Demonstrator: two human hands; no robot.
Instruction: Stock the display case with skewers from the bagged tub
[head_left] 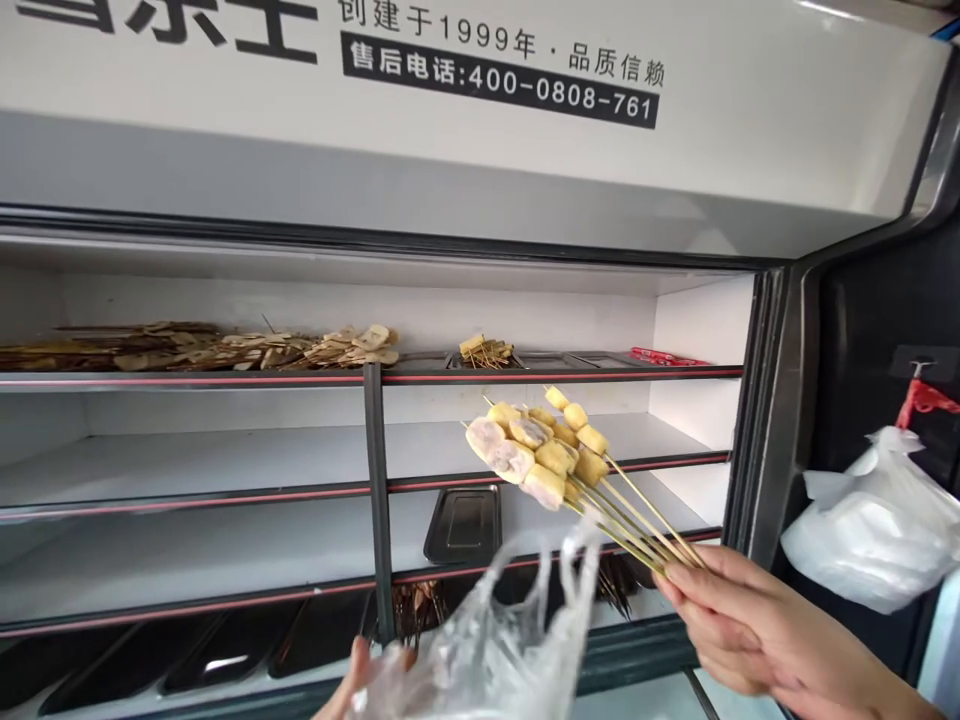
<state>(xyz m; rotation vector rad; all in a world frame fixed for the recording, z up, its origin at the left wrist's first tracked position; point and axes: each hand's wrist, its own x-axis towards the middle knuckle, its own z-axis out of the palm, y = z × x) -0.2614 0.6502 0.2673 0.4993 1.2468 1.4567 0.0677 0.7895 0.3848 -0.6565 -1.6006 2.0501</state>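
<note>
My right hand (750,620) is closed around the thin stick ends of several skewers (536,450), fanned out and pointing up to the left. Yellowish chunks, some with pale pinkish faces, are threaded on their far ends. Beneath the food sits a clear plastic bag (480,650), its handle loops standing upright. At the bottom edge my left hand (349,692) grips this bag's left side, with the thumb and a fingertip showing. The rest of that hand is out of frame or behind the plastic. The skewers' food is above the bag, in front of the shelves.
A display cabinet has shelves (187,460) and a dark upright divider (379,510). Piled skewers (300,350) lie on the top shelf, beside a small bunch (486,351) and red packets (667,356). A dark tray (463,525) sits lower. White bags (874,520) hang at right.
</note>
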